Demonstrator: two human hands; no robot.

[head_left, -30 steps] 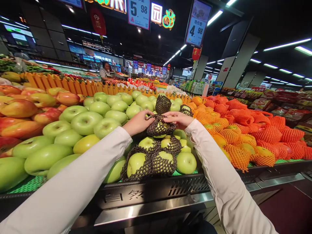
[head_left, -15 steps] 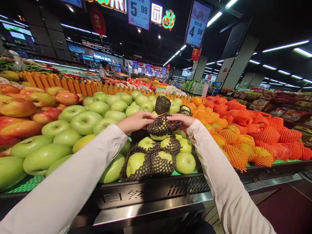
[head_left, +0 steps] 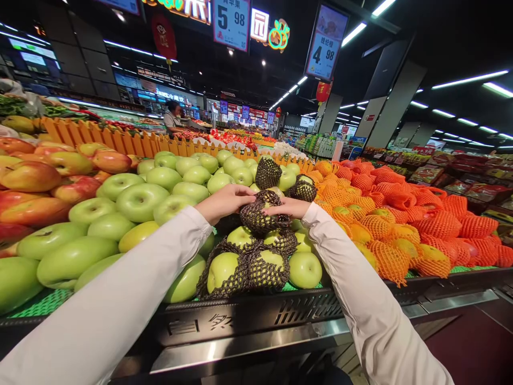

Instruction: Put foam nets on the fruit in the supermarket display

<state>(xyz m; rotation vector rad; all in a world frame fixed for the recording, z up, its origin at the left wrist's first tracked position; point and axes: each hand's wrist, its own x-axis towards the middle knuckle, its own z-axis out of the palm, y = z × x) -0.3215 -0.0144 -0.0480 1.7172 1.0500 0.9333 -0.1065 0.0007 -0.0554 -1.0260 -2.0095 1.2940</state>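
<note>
Between my two hands is a green apple in a black foam net (head_left: 258, 216), above the front of the pile. My left hand (head_left: 229, 202) grips it from the left, fingers bent over its upper side. On its right, my right hand (head_left: 294, 207) has fingers laid across the net; the thumb is partly hidden. Below lie netted green apples (head_left: 269, 267) and a bare green apple (head_left: 305, 268). Behind my hands stand another netted apple (head_left: 268, 172) and, to its right, one more dark-netted apple (head_left: 303, 188).
Bare green apples (head_left: 141, 202) fill the left side, with red-yellow fruit (head_left: 30, 176) beyond. Oranges in orange nets (head_left: 387, 254) and fruit in red nets (head_left: 436, 227) lie to the right. A black crate rim (head_left: 248, 307) runs along the front; an orange picket fence (head_left: 120, 136) stands behind.
My right hand has shifted slightly left and its fingers now reach further across the netted apple. The net covers more of the apple's lower side. My left hand has barely moved.
</note>
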